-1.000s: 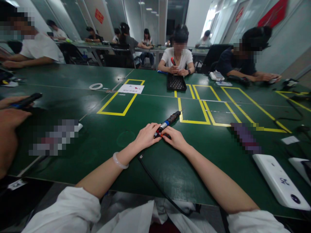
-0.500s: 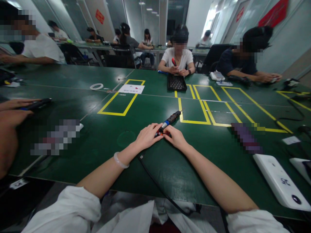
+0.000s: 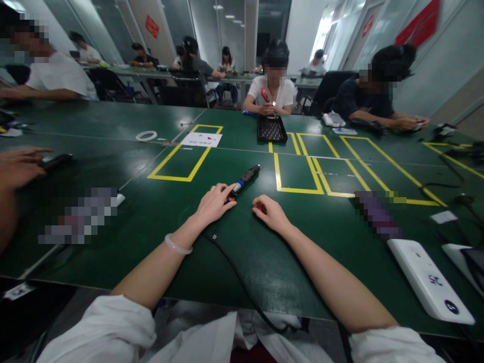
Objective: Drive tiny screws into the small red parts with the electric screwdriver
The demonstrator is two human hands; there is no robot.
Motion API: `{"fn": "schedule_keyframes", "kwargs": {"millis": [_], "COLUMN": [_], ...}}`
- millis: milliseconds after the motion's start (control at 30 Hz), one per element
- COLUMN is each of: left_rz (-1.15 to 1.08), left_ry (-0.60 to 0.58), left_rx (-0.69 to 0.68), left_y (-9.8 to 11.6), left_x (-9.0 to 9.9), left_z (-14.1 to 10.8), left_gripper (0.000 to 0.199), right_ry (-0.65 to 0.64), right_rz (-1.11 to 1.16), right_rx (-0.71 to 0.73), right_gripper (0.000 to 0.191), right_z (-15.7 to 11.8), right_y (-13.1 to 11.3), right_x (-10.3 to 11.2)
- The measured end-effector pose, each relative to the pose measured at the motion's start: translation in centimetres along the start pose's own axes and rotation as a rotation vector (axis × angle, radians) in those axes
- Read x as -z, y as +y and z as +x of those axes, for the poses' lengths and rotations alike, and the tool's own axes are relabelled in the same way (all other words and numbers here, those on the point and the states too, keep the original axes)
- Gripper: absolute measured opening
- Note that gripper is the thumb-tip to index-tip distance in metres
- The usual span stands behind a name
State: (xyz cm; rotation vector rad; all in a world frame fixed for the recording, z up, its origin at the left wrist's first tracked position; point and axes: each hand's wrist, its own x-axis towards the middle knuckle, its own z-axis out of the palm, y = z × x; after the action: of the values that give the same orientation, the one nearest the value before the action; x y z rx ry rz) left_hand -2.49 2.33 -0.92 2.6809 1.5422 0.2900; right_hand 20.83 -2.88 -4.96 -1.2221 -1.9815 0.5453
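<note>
Left grip (image 3: 215,204) pinches a slim tool (image 3: 246,177); right grip (image 3: 273,214) pinches a dark piece (image 3: 260,206); green tabletop (image 3: 244,222) between.

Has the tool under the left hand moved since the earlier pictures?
Yes, the tool moved left, away from the yellow tape its tip reached earlier.

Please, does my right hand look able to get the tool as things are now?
Probably yes: the right hand is near the tool, whose far end sticks out past the left hand. But the right one seems curled around a small dark thing, which may hinder gripping.
</note>
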Motion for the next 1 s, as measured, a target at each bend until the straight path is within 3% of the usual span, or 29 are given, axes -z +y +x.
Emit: {"fn": "schedule_keyframes", "kwargs": {"millis": [300,433,633,1000], "left_rz": [0.068,0.135,0.282,0.224], "left_ry": [0.008,0.0,0.069,0.131], "left_rx": [0.498,0.715,0.85,0.777], "left_y": [-12.8,-16.7,-18.5,-19.4], "left_x": [1.5,2.9,3.5,2.4], "left_z": [-0.4,-2.0,-3.7,-3.9], "left_gripper": [0.064,0.066,0.056,0.052], "right_ry": [-0.004,-0.004,0.001,0.0], "right_rz": [0.03,0.038,0.041,0.037], "right_rx": [-0.009,-0.015,-0.016,-0.037], "right_gripper": [0.013,0.013,0.014,0.015], "right_z": [0.0,0.0,0.0,0.0], "right_y": [0.1,0.0,0.0,0.0], "right_x": [-0.1,0.0,-0.1,0.0]}}
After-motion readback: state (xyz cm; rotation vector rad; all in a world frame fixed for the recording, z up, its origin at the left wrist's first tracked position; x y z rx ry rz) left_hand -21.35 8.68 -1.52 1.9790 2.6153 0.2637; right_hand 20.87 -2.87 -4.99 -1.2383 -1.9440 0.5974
